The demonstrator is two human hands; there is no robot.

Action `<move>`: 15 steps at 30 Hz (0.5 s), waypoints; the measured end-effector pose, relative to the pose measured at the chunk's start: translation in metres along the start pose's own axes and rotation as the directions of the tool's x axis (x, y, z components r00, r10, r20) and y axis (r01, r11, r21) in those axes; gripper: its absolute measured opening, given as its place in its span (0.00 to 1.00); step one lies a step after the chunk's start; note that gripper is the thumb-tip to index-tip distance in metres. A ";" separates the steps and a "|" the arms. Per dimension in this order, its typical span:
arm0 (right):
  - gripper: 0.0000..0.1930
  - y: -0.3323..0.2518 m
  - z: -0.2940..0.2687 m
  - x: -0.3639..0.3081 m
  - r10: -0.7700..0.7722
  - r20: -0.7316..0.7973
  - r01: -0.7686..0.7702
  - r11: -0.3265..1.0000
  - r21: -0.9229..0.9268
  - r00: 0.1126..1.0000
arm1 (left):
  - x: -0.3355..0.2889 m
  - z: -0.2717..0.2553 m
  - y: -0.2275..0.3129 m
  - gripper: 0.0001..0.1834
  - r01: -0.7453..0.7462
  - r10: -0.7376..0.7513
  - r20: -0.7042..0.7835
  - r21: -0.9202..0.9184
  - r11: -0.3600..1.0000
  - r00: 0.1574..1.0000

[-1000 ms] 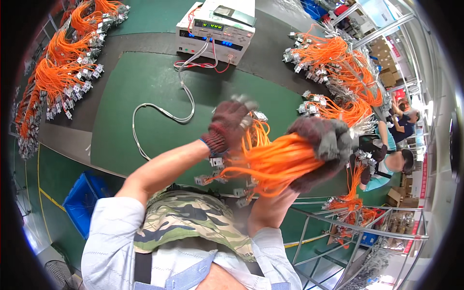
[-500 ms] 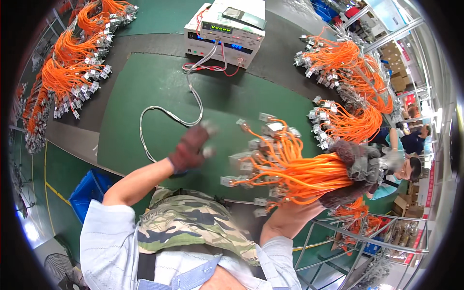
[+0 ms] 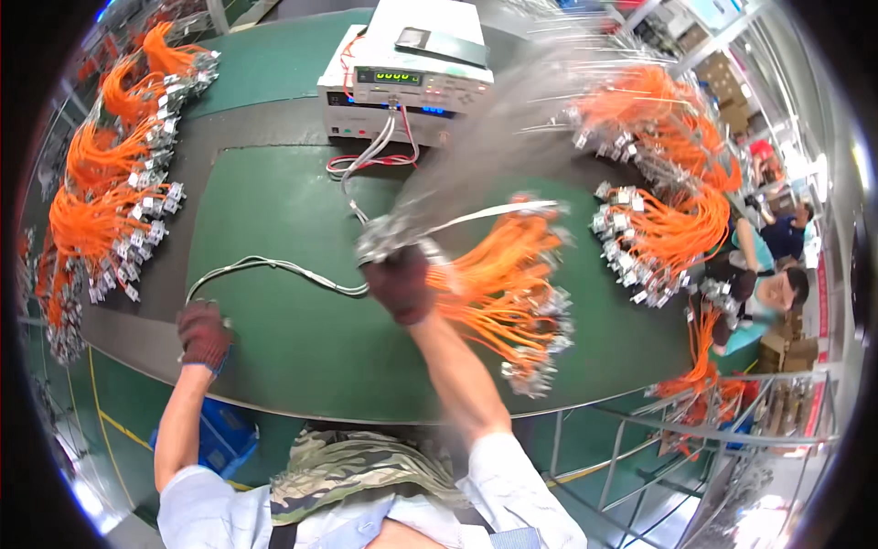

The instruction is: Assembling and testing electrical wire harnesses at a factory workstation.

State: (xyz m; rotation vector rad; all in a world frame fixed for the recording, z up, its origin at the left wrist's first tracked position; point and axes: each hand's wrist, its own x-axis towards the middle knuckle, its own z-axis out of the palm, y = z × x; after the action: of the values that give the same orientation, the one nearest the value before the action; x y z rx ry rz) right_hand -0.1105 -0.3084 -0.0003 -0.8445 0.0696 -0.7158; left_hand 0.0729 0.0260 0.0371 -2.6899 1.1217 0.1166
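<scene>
My right hand (image 3: 401,282), in a dark red glove, is closed around the gathered part of a bundle of orange cables (image 3: 489,284) at mid-table. White and clear connectors fan out to the right on its orange end. From the grip a streak of grey wire ends (image 3: 494,137) sweeps toward the upper right, smeared by motion. My left hand (image 3: 203,334), gloved alike, is at the table's near left edge with its fingers curled on the end of a grey test lead (image 3: 274,263). Its fingertips are partly hidden. The lead's other end runs behind my right hand toward the instruments.
Two stacked bench instruments (image 3: 402,87) with lit displays stand at the back. Orange cable bundles lie along the left (image 3: 110,220) and right (image 3: 672,229) sides. A metal rack (image 3: 640,439) and a person (image 3: 773,288) are at right. A blue bin (image 3: 215,435) sits below the table edge.
My right hand has carried the cable bundle left to mid-table, turning its connectors to the right. My left hand has moved left and down, and the lead's end is now at it.
</scene>
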 end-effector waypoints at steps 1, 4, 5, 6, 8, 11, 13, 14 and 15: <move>0.14 0.017 0.022 -0.008 0.117 0.056 -0.067 0.830 -0.553 0.992 | -0.006 -0.021 0.007 0.33 0.109 -0.095 0.140 -0.094 0.990 0.986; 0.16 0.106 -0.048 -0.013 0.150 0.180 -0.170 0.980 0.102 0.972 | 0.023 -0.058 0.092 0.50 -0.409 0.194 -0.380 -0.643 0.648 0.904; 0.16 0.114 -0.034 -0.020 0.168 0.183 -0.193 0.972 0.132 0.969 | 0.023 -0.063 0.110 0.52 -0.438 0.125 -0.438 -0.750 0.496 0.890; 0.16 0.101 -0.013 -0.022 0.298 0.216 -0.172 0.871 -0.460 0.930 | 0.030 -0.070 0.122 0.49 -0.498 0.164 -0.479 -0.746 0.442 0.862; 0.17 0.090 -0.001 -0.025 0.349 0.177 -0.022 0.498 -0.867 0.920 | 0.048 -0.091 0.157 0.46 -0.574 0.217 -0.533 -0.732 0.366 0.818; 0.17 0.106 -0.004 -0.025 0.127 0.168 0.019 0.742 -0.670 0.978 | 0.062 -0.109 0.213 0.38 -0.353 0.127 -0.340 -0.931 0.097 0.932; 0.17 0.111 -0.007 -0.026 0.038 0.133 0.058 0.759 -0.649 0.990 | 0.067 -0.118 0.235 0.30 -0.442 0.111 -0.435 -0.895 0.056 0.894; 0.17 0.113 -0.007 -0.029 -0.004 0.117 0.079 0.761 -0.644 0.993 | 0.066 -0.121 0.238 0.30 -0.442 0.121 -0.434 -0.895 0.054 0.893; 0.17 0.114 -0.010 -0.032 -0.042 0.096 0.094 0.756 -0.648 0.995 | 0.065 -0.124 0.243 0.26 -0.498 0.210 -0.454 -0.820 0.281 0.866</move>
State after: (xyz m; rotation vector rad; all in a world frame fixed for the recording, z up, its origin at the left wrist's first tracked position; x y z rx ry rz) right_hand -0.0756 -0.2449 -0.0940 -1.5581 0.2329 -0.7341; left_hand -0.0553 -0.2140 0.1047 -3.3293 2.3589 0.7097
